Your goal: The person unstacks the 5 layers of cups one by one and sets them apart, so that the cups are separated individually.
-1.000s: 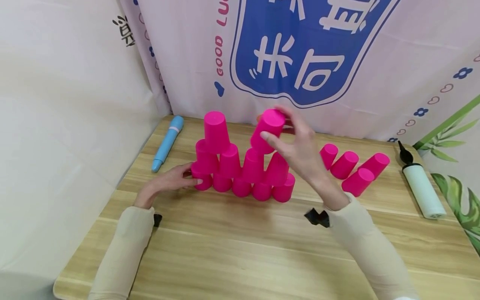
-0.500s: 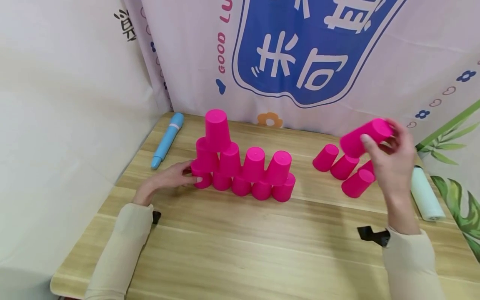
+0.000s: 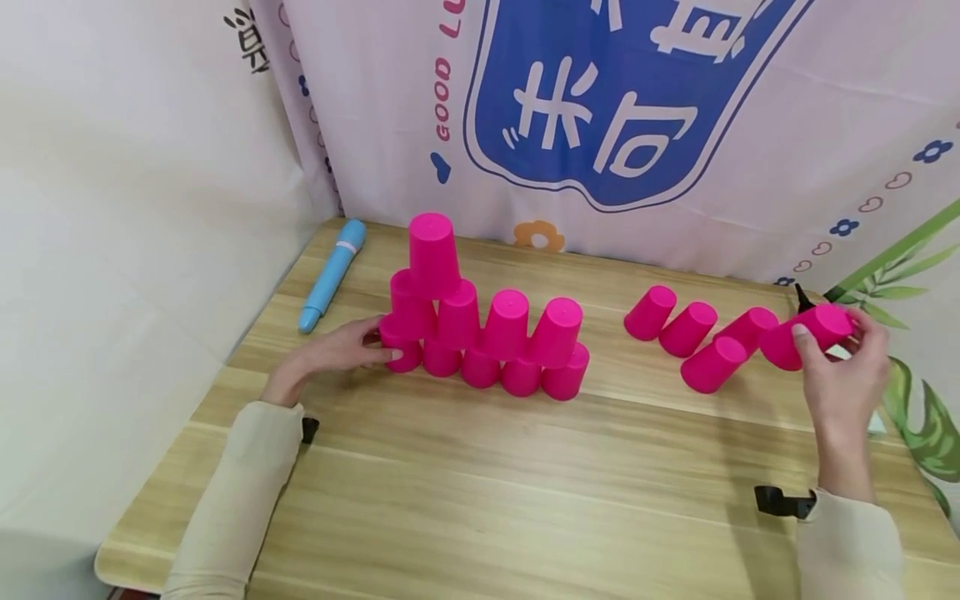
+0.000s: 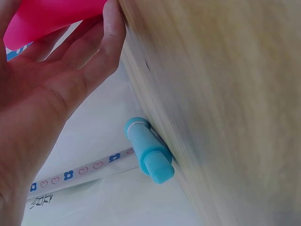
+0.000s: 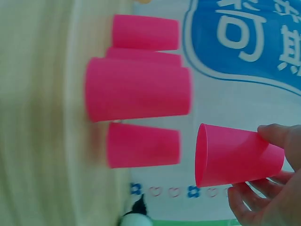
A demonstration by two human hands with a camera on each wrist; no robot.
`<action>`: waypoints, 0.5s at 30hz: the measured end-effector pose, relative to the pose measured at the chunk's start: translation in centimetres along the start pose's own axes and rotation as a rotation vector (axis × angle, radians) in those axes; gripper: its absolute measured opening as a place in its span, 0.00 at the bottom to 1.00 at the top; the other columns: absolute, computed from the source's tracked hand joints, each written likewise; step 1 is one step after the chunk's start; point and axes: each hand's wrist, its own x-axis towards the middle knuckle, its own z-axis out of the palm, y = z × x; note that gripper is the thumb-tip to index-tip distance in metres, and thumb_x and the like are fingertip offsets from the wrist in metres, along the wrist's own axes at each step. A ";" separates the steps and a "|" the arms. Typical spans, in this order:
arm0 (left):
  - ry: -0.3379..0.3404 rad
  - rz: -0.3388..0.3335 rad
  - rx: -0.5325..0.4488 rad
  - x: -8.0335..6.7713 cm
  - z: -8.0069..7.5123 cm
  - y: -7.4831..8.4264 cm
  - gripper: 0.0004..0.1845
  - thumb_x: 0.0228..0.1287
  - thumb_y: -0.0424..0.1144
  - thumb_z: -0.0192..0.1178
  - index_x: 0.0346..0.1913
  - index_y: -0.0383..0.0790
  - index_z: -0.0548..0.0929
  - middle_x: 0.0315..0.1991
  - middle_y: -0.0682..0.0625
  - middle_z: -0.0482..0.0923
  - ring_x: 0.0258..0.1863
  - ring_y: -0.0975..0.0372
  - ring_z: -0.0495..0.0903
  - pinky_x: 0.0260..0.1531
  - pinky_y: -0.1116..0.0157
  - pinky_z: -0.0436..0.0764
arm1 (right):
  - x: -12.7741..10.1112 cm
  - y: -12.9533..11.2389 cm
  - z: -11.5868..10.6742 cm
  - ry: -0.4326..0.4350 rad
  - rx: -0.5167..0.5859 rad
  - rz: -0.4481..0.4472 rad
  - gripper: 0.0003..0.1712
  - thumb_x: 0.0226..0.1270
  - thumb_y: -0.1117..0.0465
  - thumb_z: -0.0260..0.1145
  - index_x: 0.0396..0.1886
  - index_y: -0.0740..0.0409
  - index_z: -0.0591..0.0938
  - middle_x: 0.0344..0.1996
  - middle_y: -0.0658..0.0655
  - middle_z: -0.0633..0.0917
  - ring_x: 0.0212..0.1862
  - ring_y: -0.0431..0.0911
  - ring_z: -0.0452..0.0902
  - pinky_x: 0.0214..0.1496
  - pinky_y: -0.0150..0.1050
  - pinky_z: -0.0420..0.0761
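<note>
— How far has the stacking been taken?

— A bottom row (image 3: 480,368) of five bright pink, tapered, plastic-looking cups is set mouth-down on the pale wood-grained worktop (image 3: 420,500). A second row (image 3: 506,325) of four is carried on it, and a single upper cup (image 3: 433,254) is set across the second row's two leftmost cups.

— And what is left?

— Four loose cups (image 3: 714,365) are grouped upside down at the right, and a fifth is held. The third row is judged to be only begun, with room for two more.

— How are the hands placed?

— By the left hand (image 3: 333,348), the leftmost bottom cup (image 3: 405,357) is clasped between thumb and fingers, apparently for steadying. By the right hand (image 3: 847,379), the held cup (image 3: 813,332) is gripped near its closed end, its mouth turned towards the worktop but kept off it, just beside the loose group.
</note>
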 end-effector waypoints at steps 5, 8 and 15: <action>-0.001 0.002 -0.006 0.0 -0.1 0.1 0.34 0.66 0.47 0.62 0.70 0.39 0.62 0.59 0.40 0.73 0.52 0.50 0.74 0.43 0.57 0.82 | 0.2 1.7 0.7 -0.072 -0.042 0.063 0.36 0.64 0.52 0.65 0.70 0.43 0.64 0.63 0.52 0.71 0.57 0.40 0.69 0.56 0.29 0.74; 0.001 0.006 -0.008 0.0 -0.1 0.1 0.34 0.66 0.46 0.62 0.70 0.38 0.62 0.59 0.40 0.73 0.52 0.50 0.74 0.43 0.57 0.82 | 0.4 2.4 1.2 -0.109 -0.036 0.089 0.36 0.65 0.53 0.65 0.71 0.45 0.62 0.65 0.55 0.69 0.60 0.43 0.68 0.60 0.32 0.73; -0.003 -0.001 0.006 -0.1 0.0 0.0 0.35 0.66 0.48 0.61 0.70 0.39 0.61 0.59 0.40 0.73 0.52 0.51 0.74 0.44 0.58 0.82 | 0.7 3.5 2.5 -0.183 -0.074 0.143 0.39 0.67 0.50 0.63 0.74 0.44 0.58 0.68 0.56 0.67 0.64 0.48 0.66 0.60 0.34 0.73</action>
